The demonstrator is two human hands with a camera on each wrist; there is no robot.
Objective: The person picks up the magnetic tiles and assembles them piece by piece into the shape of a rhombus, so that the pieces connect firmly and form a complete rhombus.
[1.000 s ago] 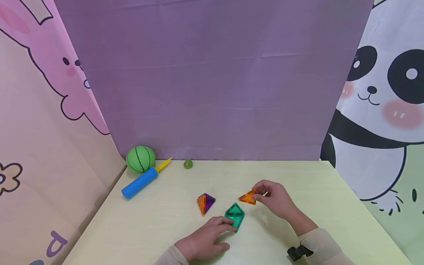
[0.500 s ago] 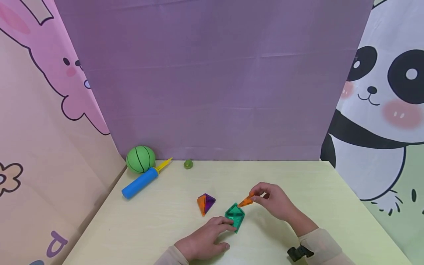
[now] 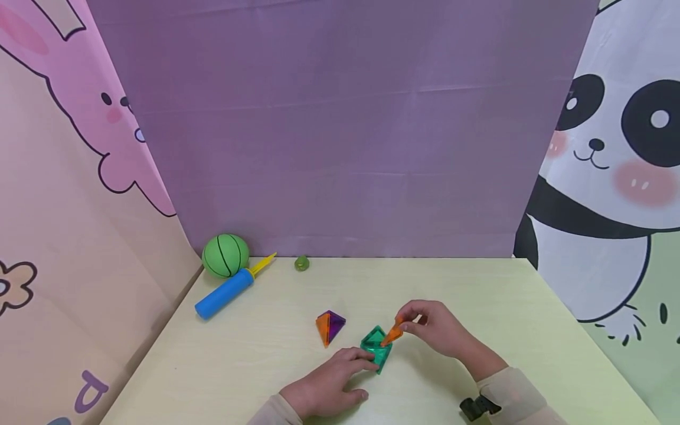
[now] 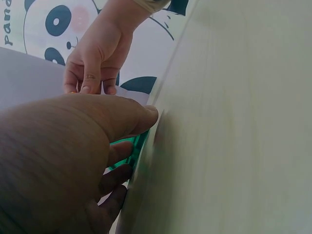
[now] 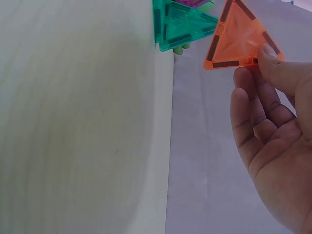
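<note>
My right hand (image 3: pixel 432 327) pinches an orange triangular magnetic tile (image 5: pixel 236 41) between thumb and fingers at one edge. Its lower tip (image 3: pixel 390 337) overlaps the green magnetic tiles (image 3: pixel 374 337) in the head view. Seen from the right wrist, a green triangle (image 5: pixel 183 27) stands up from the table with its point near the orange tile. My left hand (image 3: pixel 329 383) rests beside the green tiles, its extended fingertips touching their near left side and its thumb apart from them. Left of the green tiles sits a joined orange and purple tile piece (image 3: pixel 330 327).
On the pale tabletop (image 3: pixel 255 354), a green ball (image 3: pixel 225 255) and a blue pump (image 3: pixel 225 293) with a yellow nozzle lie at the back left. A small green round object (image 3: pixel 301 263) is near the back edge. Behind hangs a purple cloth (image 3: pixel 345 130).
My right hand has brought the orange tile left and toward me, from beside the green tiles to over them, turning it more upright. The left hand has stayed in place.
</note>
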